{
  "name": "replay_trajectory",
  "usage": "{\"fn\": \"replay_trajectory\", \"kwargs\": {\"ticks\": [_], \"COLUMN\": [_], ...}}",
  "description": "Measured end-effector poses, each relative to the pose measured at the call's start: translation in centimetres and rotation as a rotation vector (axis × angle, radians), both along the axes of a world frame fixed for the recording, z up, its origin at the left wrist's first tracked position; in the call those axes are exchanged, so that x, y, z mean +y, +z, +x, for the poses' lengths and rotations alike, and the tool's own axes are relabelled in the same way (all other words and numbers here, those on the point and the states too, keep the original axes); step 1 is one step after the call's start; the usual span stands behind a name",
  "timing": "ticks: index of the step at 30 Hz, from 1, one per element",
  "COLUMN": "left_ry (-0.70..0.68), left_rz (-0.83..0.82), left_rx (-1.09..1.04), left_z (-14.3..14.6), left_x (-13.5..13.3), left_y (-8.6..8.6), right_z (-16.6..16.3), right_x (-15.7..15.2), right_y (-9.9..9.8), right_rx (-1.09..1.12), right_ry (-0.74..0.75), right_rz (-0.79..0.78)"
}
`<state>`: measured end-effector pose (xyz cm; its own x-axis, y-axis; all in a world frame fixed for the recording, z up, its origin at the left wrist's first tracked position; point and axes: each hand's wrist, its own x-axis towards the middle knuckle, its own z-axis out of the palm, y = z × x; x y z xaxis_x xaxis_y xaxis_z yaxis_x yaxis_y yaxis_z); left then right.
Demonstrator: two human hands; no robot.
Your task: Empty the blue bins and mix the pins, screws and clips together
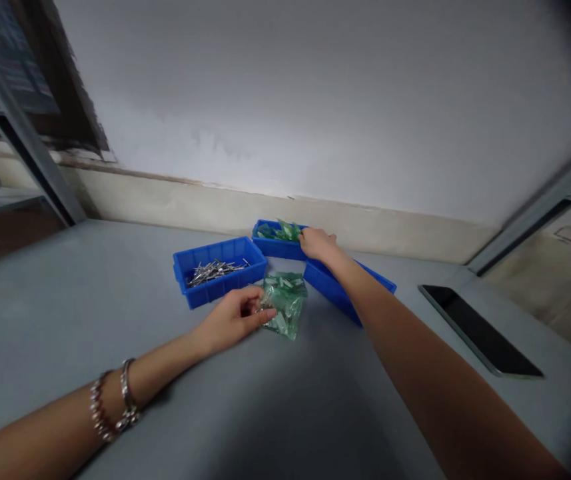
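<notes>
My left hand (pixel 232 320) lies on the grey table with its fingers pinched on the edge of a clear green plastic bag (pixel 285 303) that holds small pale pieces. My right hand (pixel 318 243) reaches far forward to the rear blue bin (pixel 272 247), which holds more green bags (pixel 282 231); its fingers curl at the bin's right rim, and whether they hold anything is hidden. A blue bin (pixel 205 290) of silver metal screws (pixel 215 270) stands just left of the bag. A third blue bin (pixel 338 290) sits under my right forearm.
A dark phone or tablet (pixel 480 330) lies flat at the right of the grey table (pixel 65 300). A white wall rises behind the bins. Metal rack posts (pixel 30 143) stand at the left and right edges.
</notes>
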<state>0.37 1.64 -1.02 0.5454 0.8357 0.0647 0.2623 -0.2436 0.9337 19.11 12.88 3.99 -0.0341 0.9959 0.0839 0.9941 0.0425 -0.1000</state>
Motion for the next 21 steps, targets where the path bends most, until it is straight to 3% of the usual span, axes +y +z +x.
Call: {"fn": "replay_trajectory", "kwargs": {"ticks": [11,21], "left_ry": [0.045,0.038], "left_rz": [0.067,0.069], "left_rx": [0.060,0.069], "left_z": [0.1,0.1], "left_x": [-0.1,-0.1], "left_y": [0.0,-0.2], "right_z": [-0.9,0.1], "right_x": [-0.8,-0.1], "right_y": [0.6,-0.1], "right_rx": [-0.050,-0.057], "right_ry": [-0.015,-0.016], "right_rz": [0.252,0.232]}}
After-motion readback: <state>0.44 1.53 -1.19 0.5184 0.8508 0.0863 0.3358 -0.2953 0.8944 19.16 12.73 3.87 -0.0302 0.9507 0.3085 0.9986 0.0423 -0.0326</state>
